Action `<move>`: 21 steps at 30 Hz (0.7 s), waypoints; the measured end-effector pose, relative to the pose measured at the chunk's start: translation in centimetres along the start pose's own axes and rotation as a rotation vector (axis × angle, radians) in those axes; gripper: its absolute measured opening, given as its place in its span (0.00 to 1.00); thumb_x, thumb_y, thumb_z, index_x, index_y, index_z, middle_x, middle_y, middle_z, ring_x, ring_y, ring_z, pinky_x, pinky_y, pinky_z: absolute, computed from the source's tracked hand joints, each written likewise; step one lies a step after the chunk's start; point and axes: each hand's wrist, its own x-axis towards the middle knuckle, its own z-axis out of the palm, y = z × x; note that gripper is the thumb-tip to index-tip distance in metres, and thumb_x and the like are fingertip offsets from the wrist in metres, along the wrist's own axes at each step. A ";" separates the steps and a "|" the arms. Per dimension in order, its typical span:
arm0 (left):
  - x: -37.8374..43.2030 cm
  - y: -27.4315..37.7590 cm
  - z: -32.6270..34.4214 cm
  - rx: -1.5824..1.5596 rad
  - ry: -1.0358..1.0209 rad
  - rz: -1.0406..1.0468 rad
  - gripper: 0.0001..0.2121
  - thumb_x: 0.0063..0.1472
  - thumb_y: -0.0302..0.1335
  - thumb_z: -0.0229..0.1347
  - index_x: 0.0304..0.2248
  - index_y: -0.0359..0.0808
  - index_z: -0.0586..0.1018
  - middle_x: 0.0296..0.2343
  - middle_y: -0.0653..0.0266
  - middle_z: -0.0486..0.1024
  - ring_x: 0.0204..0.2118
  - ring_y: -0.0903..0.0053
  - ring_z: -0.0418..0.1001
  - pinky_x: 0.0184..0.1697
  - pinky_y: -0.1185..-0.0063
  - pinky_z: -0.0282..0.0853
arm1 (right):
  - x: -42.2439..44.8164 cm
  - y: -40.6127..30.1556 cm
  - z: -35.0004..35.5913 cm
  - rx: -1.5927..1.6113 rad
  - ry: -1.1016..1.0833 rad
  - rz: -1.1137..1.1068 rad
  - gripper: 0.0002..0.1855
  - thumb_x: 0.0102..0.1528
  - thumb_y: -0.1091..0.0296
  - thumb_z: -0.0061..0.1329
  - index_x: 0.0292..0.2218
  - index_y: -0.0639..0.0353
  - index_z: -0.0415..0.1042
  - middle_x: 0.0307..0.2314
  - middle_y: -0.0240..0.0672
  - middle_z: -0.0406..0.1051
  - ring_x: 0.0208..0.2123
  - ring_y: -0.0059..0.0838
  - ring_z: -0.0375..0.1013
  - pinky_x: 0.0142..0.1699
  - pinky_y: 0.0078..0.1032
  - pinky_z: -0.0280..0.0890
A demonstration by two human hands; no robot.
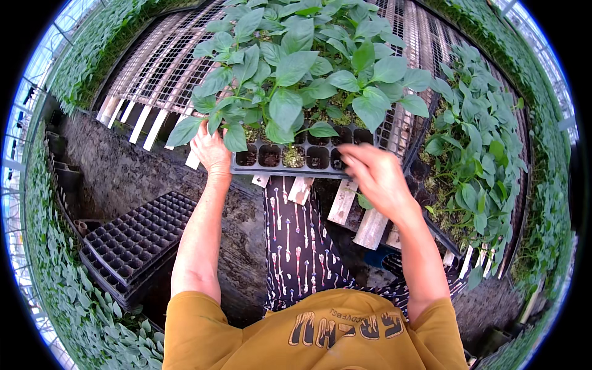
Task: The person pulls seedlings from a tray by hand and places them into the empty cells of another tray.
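A black plastic cell tray [296,174] lies before me, with leafy green seedlings [296,69] filling its back and middle. Along its front row several cells show no plant, and one holds a mossy plug [293,157]. My left hand [210,148] is at the tray's left side, its fingertips partly hidden under leaves; whether it grips the rim is unclear. Over the right end of the front row is my right hand [372,175], blurred, with fingers bent down towards a cell. Whether anything is between its fingers cannot be seen.
A second tray of seedlings [467,157] stands close on the right. Empty cell trays [138,236] are stacked at lower left. Under the seedling trays runs a slatted bench with mesh [157,78], whose white slat ends [342,201] jut towards my legs. More seedlings [88,55] line the sides.
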 end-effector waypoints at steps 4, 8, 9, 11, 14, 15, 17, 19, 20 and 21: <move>0.4 1.1 -0.1 -0.006 -0.011 -0.018 0.13 0.49 0.37 0.52 0.36 0.44 0.73 0.40 0.66 0.69 0.42 0.67 0.65 0.43 0.69 0.55 | 7.1 0.9 5.2 -0.107 0.039 -0.337 0.09 0.48 0.74 0.42 0.30 0.68 0.70 0.23 0.47 0.67 0.29 0.45 0.69 0.35 0.35 0.64; 0.4 1.1 -0.5 -0.004 -0.022 -0.030 0.14 0.50 0.38 0.52 0.37 0.45 0.73 0.41 0.66 0.69 0.43 0.67 0.65 0.43 0.68 0.55 | 9.3 0.5 8.5 -0.236 -0.043 -0.448 0.07 0.39 0.78 0.44 0.26 0.65 0.70 0.20 0.44 0.64 0.31 0.47 0.68 0.36 0.34 0.65; 0.4 1.1 -0.6 -0.015 -0.017 -0.030 0.15 0.49 0.38 0.52 0.37 0.43 0.73 0.39 0.63 0.70 0.42 0.66 0.66 0.43 0.68 0.57 | 9.4 0.1 8.8 -0.020 -0.038 -0.340 0.07 0.39 0.78 0.44 0.25 0.64 0.70 0.19 0.44 0.64 0.31 0.47 0.68 0.36 0.34 0.65; 0.2 0.9 -0.6 -0.039 -0.008 -0.029 0.17 0.49 0.38 0.53 0.38 0.38 0.73 0.36 0.58 0.72 0.41 0.63 0.67 0.43 0.66 0.59 | 9.3 -0.4 9.1 -0.017 0.001 -0.393 0.06 0.39 0.79 0.44 0.24 0.64 0.69 0.20 0.42 0.66 0.30 0.46 0.69 0.34 0.33 0.66; 0.2 0.6 -0.3 0.003 0.050 -0.005 0.19 0.49 0.38 0.53 0.39 0.38 0.72 0.37 0.58 0.71 0.42 0.66 0.67 0.45 0.68 0.59 | 9.2 -1.0 8.8 -0.213 0.085 -0.504 0.07 0.37 0.82 0.43 0.23 0.64 0.67 0.24 0.44 0.67 0.28 0.45 0.69 0.33 0.31 0.66; 0.4 0.9 -0.6 -0.005 0.058 0.003 0.19 0.49 0.39 0.53 0.39 0.38 0.72 0.36 0.58 0.71 0.42 0.66 0.67 0.45 0.68 0.59 | 9.3 -0.7 8.7 -0.133 0.055 -0.479 0.07 0.37 0.82 0.43 0.24 0.64 0.68 0.24 0.44 0.67 0.28 0.44 0.69 0.33 0.30 0.66; 0.4 1.0 -0.5 -0.010 0.042 -0.014 0.19 0.48 0.39 0.54 0.38 0.39 0.72 0.36 0.59 0.72 0.42 0.66 0.67 0.46 0.68 0.58 | 9.5 -0.1 8.5 0.025 -0.002 -0.425 0.09 0.36 0.83 0.43 0.24 0.64 0.68 0.24 0.44 0.68 0.28 0.44 0.69 0.33 0.29 0.65; 0.3 0.9 -0.6 0.028 0.003 -0.034 0.18 0.48 0.40 0.54 0.37 0.39 0.73 0.36 0.60 0.72 0.42 0.66 0.67 0.45 0.68 0.59 | 9.2 -1.3 7.4 0.220 0.052 -0.431 0.10 0.38 0.84 0.43 0.27 0.63 0.69 0.24 0.41 0.68 0.27 0.38 0.69 0.32 0.26 0.64; 0.3 0.8 -0.5 -0.021 0.028 -0.048 0.18 0.48 0.41 0.54 0.37 0.39 0.73 0.36 0.60 0.72 0.40 0.64 0.68 0.43 0.67 0.60 | 9.0 -1.5 6.5 0.165 0.073 -0.465 0.10 0.40 0.86 0.44 0.28 0.64 0.69 0.24 0.39 0.69 0.25 0.32 0.69 0.31 0.23 0.64; 0.3 0.8 -0.4 -0.015 0.041 -0.024 0.18 0.48 0.41 0.54 0.37 0.39 0.73 0.36 0.60 0.72 0.40 0.63 0.68 0.43 0.67 0.60 | 8.7 -1.5 5.7 0.103 0.100 -0.496 0.10 0.42 0.87 0.44 0.29 0.64 0.70 0.23 0.36 0.70 0.23 0.26 0.70 0.30 0.20 0.65</move>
